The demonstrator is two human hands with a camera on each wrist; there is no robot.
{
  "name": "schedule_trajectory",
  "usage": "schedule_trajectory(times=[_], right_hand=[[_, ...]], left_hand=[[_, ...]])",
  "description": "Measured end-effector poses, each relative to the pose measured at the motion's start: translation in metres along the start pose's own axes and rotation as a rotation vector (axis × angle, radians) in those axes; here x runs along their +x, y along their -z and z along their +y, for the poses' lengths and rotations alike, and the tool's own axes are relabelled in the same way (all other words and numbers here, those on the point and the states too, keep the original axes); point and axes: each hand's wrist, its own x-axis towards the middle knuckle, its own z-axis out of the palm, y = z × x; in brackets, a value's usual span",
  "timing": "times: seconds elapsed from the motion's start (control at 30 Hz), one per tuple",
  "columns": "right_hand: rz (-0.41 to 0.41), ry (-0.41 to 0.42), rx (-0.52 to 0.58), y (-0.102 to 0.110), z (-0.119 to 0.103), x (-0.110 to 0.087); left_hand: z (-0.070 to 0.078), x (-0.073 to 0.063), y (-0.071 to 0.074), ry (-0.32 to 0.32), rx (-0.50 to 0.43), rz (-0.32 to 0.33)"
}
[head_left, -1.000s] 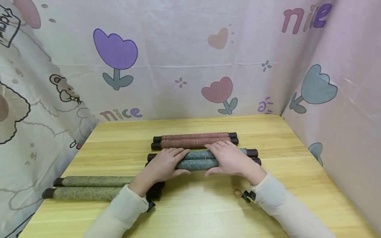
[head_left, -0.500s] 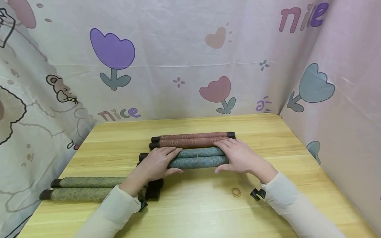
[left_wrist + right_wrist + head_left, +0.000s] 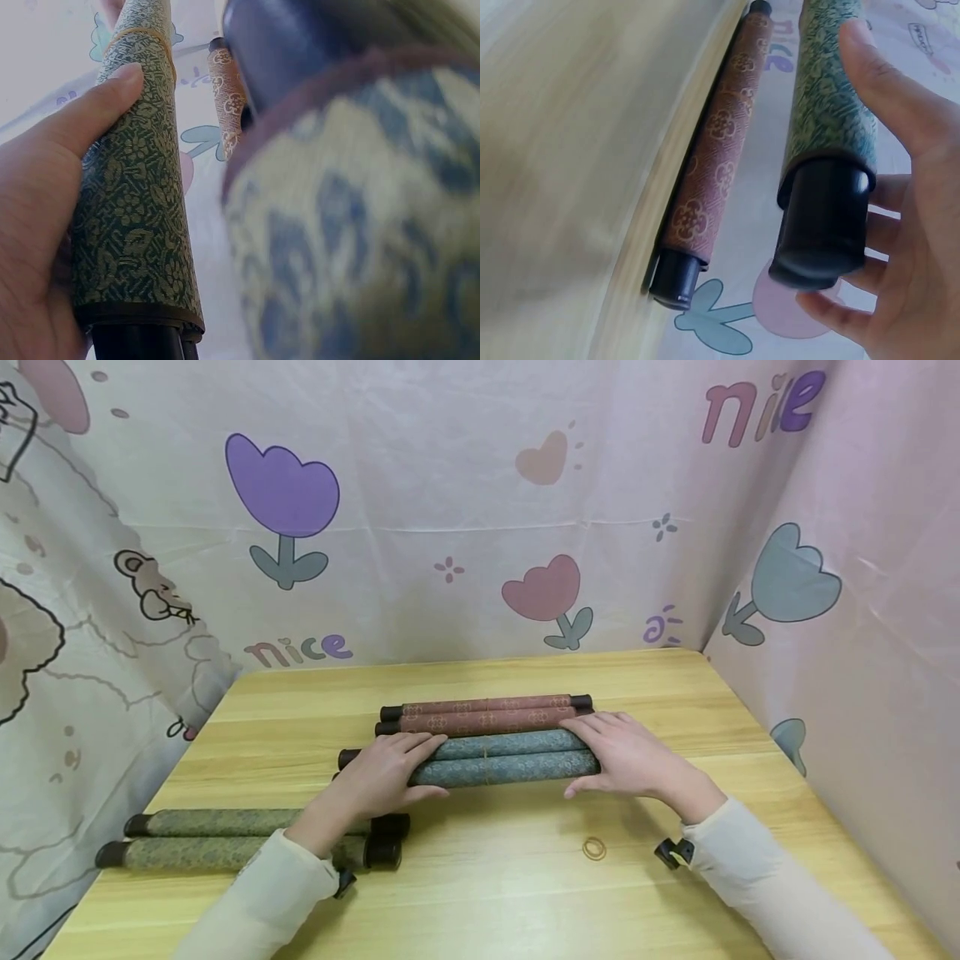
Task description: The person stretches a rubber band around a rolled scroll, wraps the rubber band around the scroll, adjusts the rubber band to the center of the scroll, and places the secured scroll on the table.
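Observation:
Two blue patterned scrolls with black end knobs [image 3: 517, 768] lie side by side, bound at the middle by a thin rubber band [image 3: 486, 765]. My left hand [image 3: 375, 775] grips the pair near its left end, thumb [image 3: 120, 90] on the near side. Toward the right end, my right hand [image 3: 633, 758] holds the same pair, its thumb [image 3: 870, 64] and fingers on opposite sides. The far ends are partly hidden by my hands. Just behind lies a bound pair of red scrolls [image 3: 480, 720], partly covered at its right end by my right hand.
A pair of green scrolls [image 3: 202, 853] rests at the table's left, partly under my left forearm. Loose rubber bands [image 3: 594, 848] lie on the wooden table [image 3: 495, 893] in front. Printed curtains [image 3: 420, 460] hang behind and at both sides.
My hands have spread apart along the blue scrolls, the left going left and the right going right. The blue pair has shifted a little left. Red and green scrolls stay put.

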Motion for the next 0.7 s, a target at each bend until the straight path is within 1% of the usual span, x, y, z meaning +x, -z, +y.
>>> schedule_trajectory(times=[0.2, 0.4, 0.57, 0.7], right_hand=[[0.009, 0.022, -0.007, -0.002, 0.002, -0.002], [0.012, 0.049, -0.005, -0.003, 0.000, 0.001], [-0.023, 0.036, 0.019, -0.002, -0.002, 0.006], [-0.061, 0.029, 0.033, -0.002, -0.001, 0.008]], left_hand=[[-0.005, -0.005, 0.002, 0.019, -0.026, -0.024], [-0.008, -0.008, 0.003, 0.016, -0.044, -0.048], [-0.009, -0.008, 0.003, -0.001, -0.067, -0.051], [-0.010, -0.006, 0.002, 0.001, -0.095, -0.057]])
